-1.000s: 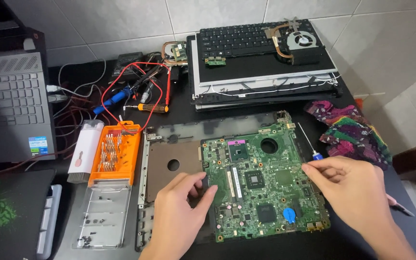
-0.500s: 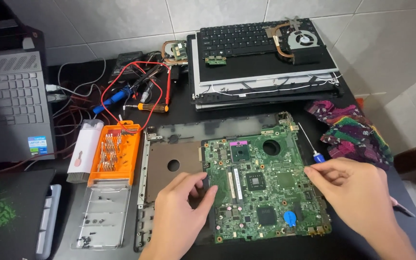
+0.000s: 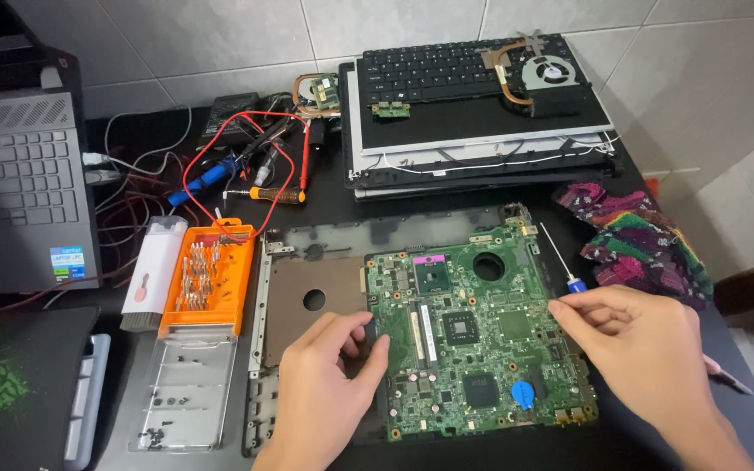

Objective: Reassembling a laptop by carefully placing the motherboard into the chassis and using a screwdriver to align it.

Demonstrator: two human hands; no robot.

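Note:
A green laptop motherboard (image 3: 473, 336) lies on the right part of an opened laptop base frame (image 3: 307, 292) on a black table. My left hand (image 3: 329, 384) grips the board's left edge with fingers curled around it. My right hand (image 3: 634, 336) pinches the board's right edge with thumb and fingertips. A thin screwdriver with a blue handle (image 3: 562, 257) lies just beyond my right hand, apart from it.
An orange screwdriver-bit case (image 3: 207, 275) and a clear lid with loose screws (image 3: 185, 392) sit left of the frame. A grey laptop (image 3: 19, 201) stands at far left. Stacked laptop parts with a keyboard and fan (image 3: 482, 105) are behind. A multicoloured cloth (image 3: 639, 240) lies right. Red wires and tools (image 3: 246, 170) lie behind the case.
Both hands stay on the board's edges; the board has shifted slightly toward me and my right fingers have adjusted their grip on the right edge.

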